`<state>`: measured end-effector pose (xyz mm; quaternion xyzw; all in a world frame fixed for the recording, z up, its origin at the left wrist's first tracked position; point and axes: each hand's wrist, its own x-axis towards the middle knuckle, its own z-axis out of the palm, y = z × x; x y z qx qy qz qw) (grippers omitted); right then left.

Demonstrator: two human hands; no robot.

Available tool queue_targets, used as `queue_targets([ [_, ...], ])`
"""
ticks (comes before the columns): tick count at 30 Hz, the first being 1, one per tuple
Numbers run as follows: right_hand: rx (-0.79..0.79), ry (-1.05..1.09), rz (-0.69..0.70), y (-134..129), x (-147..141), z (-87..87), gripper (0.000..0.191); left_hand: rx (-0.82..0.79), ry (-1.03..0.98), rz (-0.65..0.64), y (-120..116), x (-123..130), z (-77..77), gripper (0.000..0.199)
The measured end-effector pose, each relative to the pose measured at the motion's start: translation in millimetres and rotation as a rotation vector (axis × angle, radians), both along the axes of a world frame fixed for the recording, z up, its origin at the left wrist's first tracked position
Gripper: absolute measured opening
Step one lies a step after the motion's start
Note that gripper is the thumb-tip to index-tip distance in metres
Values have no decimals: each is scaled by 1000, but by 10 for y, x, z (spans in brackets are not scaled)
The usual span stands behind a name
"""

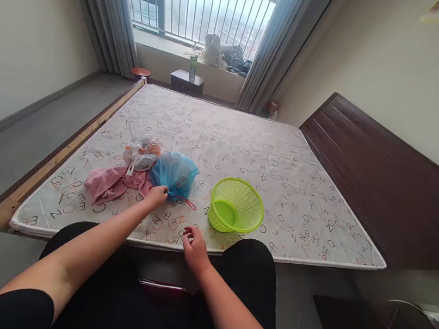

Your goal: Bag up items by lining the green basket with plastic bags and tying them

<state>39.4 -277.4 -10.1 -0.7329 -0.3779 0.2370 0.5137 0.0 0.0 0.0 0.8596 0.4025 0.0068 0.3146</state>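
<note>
As left fingers [160, 193] pinch its neck, the blue bag [174, 174] bulges ahead.

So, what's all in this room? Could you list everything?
Letter-printed mattress: one, cream, centre.
Gathered plastic bag: one, blue, on mattress.
Crumpled plastic bag: one, white and orange, beside it.
Crumpled cloth: one, pink, on mattress.
Round mesh plastic basket: one, lime green, on mattress.
Wooden headboard: one, dark brown, right.
Slim bottle: one, green, on dark wooden nightstand.
Long curtains: two, grey, flanking window.
Red string: one, red, by the gathered bag.
Left hand: one, bare, pinching the gathered bag.
Right hand: one, bare, at mattress edge, empty.
</note>
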Motion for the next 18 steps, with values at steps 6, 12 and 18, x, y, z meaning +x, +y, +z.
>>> queue_targets([
  [6, 74, -64, 26, 372, 125, -39, 41, -132, -243, -70, -550, -494, 399, 29],
  [12, 131, -216, 202, 709, 80, 89, 30, -266, -481, 23, -993, -1013, 569, 35],
  [18, 14, -417, 277, 567, 122, 232, 20, -145, -439, 41, -926, -1088, 582, 32],
])
